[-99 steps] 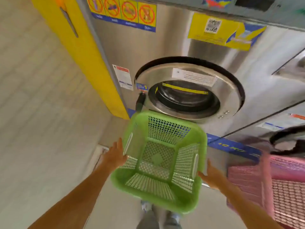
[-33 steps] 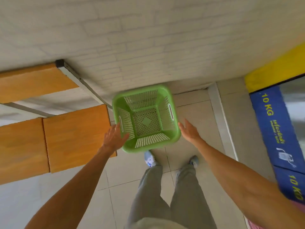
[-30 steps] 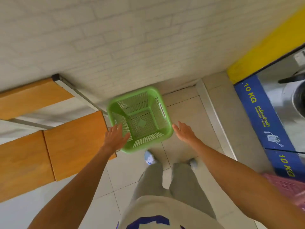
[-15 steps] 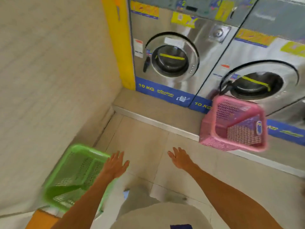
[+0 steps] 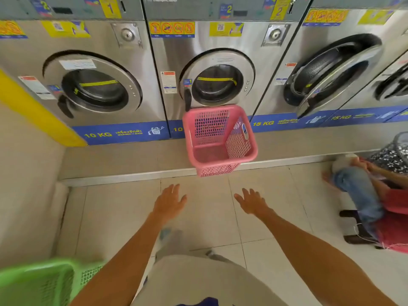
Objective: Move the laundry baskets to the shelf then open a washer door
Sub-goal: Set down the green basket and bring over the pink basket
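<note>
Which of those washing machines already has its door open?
The third washer from the left, marked 15 KG: its round door swings outward, while the two 10 KG washers beside it, one behind the pink basket, are shut.

To your right a seated person (image 5: 362, 191) in blue jeans and a patterned top sits on a low dark stool (image 5: 358, 230). Pale floor tiles (image 5: 209, 217) lie before you, a yellow strip (image 5: 37, 111) runs along the left wall, and blue "10 KG" labels (image 5: 119, 133) band the machines.

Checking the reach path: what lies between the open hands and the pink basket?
Only bare floor tile separates the left hand and right hand from the pink basket, per head view.
</note>
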